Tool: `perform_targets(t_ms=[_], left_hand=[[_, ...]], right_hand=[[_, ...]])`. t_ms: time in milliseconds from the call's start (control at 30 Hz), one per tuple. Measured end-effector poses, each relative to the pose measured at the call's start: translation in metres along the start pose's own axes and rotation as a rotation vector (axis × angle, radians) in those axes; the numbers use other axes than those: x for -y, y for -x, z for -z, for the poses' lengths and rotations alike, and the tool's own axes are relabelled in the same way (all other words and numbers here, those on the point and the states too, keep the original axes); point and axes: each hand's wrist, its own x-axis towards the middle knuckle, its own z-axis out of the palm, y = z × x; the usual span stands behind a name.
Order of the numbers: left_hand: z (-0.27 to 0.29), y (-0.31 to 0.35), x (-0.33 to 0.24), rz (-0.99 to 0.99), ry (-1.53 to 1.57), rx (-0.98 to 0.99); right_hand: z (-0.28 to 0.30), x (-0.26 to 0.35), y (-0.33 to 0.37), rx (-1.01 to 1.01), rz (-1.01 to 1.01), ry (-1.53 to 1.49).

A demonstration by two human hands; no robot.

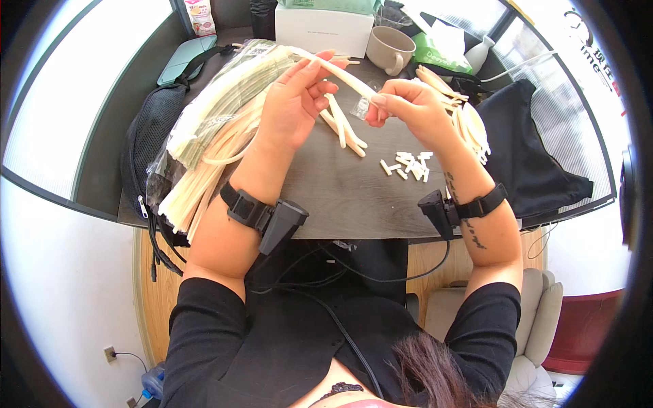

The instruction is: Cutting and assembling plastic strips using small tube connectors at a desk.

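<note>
A long, bendy cream-coloured strip (pixel 350 80) is stretched between my hands above the desk. My left hand (pixel 292 98) has the strip between its thumb and raised fingers, the lower fingers loosely curled. At the strip's other end, my right hand (pixel 413 109) pinches it between thumb and forefinger. Below the right hand lies a small pile of short white pegs (pixel 411 165). Several loose strips (pixel 345 129) rest on the desk between the hands. A clear plastic bag (pixel 228 98) full of similar strips lies beside my left forearm. Bent-over strips (pixel 469 129) are heaped right of my right hand.
The grey desk (pixel 333 204) has partition walls around it. At the back stand a white box (pixel 323 30) and a beige mug (pixel 390 49). A black mesh bag (pixel 153 136) sits at the left, black cloth (pixel 530 153) at the right. A cable (pixel 381 277) hangs between my arm straps.
</note>
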Motion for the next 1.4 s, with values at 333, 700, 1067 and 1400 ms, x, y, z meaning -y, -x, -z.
perform_targets(t_ms=[333,700,1067,1400], left_hand=[[0.005,-0.002,0.003,-0.108,-0.045,-0.091],[0.013,-0.004,0.003,-0.127,-0.009,-0.176],[0.010,-0.005,0.002,-0.063,0.037,-0.169],[0.011,-0.005,0.002,-0.069,0.013,-0.160]], right_hand=[[-0.006,-0.007,-0.001,0.041,-0.052,-0.018],[-0.010,-0.001,-0.001,0.057,-0.064,0.003],[-0.011,0.002,-0.003,0.049,-0.094,-0.021],[-0.014,-0.002,-0.003,0.046,-0.071,-0.084]])
